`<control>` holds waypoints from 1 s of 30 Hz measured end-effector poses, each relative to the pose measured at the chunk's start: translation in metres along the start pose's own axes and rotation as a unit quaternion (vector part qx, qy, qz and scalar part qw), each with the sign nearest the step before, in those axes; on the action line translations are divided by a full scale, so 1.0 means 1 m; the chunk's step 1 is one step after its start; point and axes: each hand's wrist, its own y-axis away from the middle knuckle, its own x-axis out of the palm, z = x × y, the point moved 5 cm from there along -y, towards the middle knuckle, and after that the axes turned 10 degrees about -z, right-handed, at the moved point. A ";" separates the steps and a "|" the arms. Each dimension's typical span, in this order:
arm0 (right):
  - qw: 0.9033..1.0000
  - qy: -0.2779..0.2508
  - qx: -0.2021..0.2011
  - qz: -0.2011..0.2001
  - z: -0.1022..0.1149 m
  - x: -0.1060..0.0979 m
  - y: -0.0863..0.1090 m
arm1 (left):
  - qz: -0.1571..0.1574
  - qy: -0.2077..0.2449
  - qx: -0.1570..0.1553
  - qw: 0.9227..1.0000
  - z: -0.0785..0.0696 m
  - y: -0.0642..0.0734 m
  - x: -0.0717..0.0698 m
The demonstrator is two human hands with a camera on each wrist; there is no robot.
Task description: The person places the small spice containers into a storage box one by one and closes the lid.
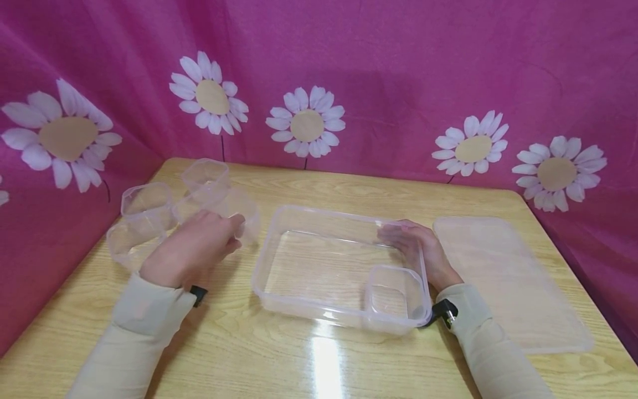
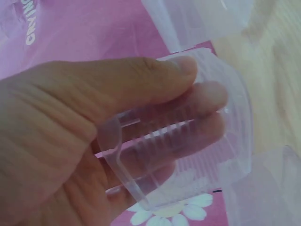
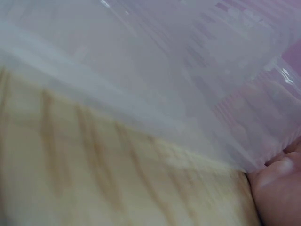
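My left hand (image 1: 194, 246) holds a small clear plastic container (image 2: 235, 141) at the left. In the left wrist view its thumb lies on the near side and the fingers show through the ribbed plastic. A large clear rectangular box (image 1: 299, 306) lies open-topped in the middle of the table. Inside its near right corner sits one small clear container (image 1: 394, 285). My right hand (image 1: 431, 252) rests against the outside of the box's far right corner, fingers extended along the far wall. Blurred fingers (image 3: 263, 113) show through plastic in the right wrist view.
Several more small clear containers, such as one at the back (image 1: 205, 172) and one at the left (image 1: 146, 200), stand around my left hand. A flat translucent lid (image 1: 508, 288) lies at the right. A pink flowered cloth (image 1: 379, 100) hangs behind the wooden table (image 1: 239, 343).
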 end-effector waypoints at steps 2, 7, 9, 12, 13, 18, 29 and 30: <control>1.000 0.001 0.005 -0.004 0.000 0.000 0.000 | -0.013 0.003 0.006 1.000 -0.003 -0.001 -0.005; 1.000 0.012 0.018 -0.006 0.001 -0.001 -0.001 | -0.030 0.011 0.017 0.999 -0.009 -0.002 -0.013; 1.000 0.016 0.022 -0.008 0.001 -0.001 -0.002 | -0.040 0.013 0.031 0.999 -0.013 -0.003 -0.015; 1.000 0.017 0.023 -0.009 0.001 -0.001 -0.003 | -0.051 0.019 0.055 0.997 -0.021 -0.006 -0.017; 1.000 0.015 0.022 -0.009 0.002 -0.001 -0.003 | -0.051 0.021 0.062 0.997 -0.024 -0.008 -0.017; 1.000 0.008 0.016 -0.006 0.002 -0.001 -0.003 | -0.055 0.009 0.079 0.995 -0.038 -0.014 -0.017; 1.000 -0.010 0.017 -0.005 0.001 0.000 0.001 | -0.042 0.010 0.147 0.988 -0.082 -0.031 -0.004; 1.000 -0.013 0.018 -0.004 0.001 0.000 0.002 | -0.039 0.008 0.152 0.988 -0.087 -0.033 -0.002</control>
